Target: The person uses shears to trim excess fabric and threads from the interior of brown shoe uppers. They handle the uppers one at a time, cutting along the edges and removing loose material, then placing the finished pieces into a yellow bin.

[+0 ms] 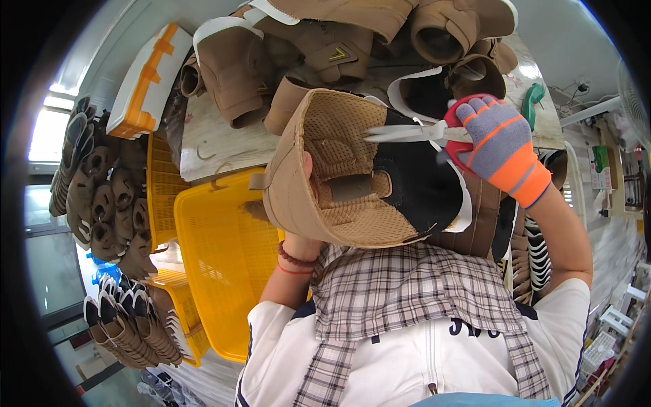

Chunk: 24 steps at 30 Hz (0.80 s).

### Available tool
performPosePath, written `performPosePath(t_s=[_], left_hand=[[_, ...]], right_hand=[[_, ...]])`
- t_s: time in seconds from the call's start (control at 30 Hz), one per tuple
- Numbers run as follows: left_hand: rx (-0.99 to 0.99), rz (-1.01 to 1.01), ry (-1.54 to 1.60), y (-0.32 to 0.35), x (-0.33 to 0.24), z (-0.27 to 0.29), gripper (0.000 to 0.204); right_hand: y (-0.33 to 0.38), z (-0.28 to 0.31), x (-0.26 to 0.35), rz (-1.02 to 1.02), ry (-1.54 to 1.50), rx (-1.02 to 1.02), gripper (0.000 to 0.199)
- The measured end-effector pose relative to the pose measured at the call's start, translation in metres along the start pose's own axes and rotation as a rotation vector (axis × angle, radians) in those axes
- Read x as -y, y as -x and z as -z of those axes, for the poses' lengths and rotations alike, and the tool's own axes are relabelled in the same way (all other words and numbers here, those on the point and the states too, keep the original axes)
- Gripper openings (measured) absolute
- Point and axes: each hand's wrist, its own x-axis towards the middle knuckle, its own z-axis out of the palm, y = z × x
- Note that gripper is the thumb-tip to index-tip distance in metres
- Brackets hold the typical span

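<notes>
Right hand (500,141) in glove, its fingers (477,110) curled closed, right forearm (561,227) raised, left hand (304,243) mostly hidden, one fingertip (308,165) visible, left forearm (287,283) bare and slanting.

Table (210,152): pale top with curved marks near its near left corner.
Shoe uppers (234,68): brown, some white-edged, heaped toward the far edge.
Green object (533,102): near the right edge (kind unclear).

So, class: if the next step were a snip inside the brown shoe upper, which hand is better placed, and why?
Probably the right hand: it holds the red-handled scissors over the inside of the brown shoe upper. The left hand, partly hidden, supports the upper and seems less free.
</notes>
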Motion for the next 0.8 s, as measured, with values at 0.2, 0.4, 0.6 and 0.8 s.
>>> performPosePath(t_s=[0.2,0.4,0.6,0.8], left_hand=[[0.109,0.035,0.078,-0.001,0.003,-0.006,0.046],[0.088,0.046,0.104,0.001,0.005,-0.005,0.045],[0.085,0.086,0.102,-0.001,0.004,-0.004,0.045],[0.053,0.046,0.143,-0.002,0.007,-0.006,0.045]], right_hand=[[-0.003,0.0,0.011,0.083,-0.093,0.064,0.038],[0.007,-0.005,0.005,-0.025,-0.038,0.257,0.044],[-0.007,-0.004,0.01,0.153,-0.069,-0.082,0.038],[-0.014,-0.007,0.004,0.099,-0.022,-0.093,0.037]])
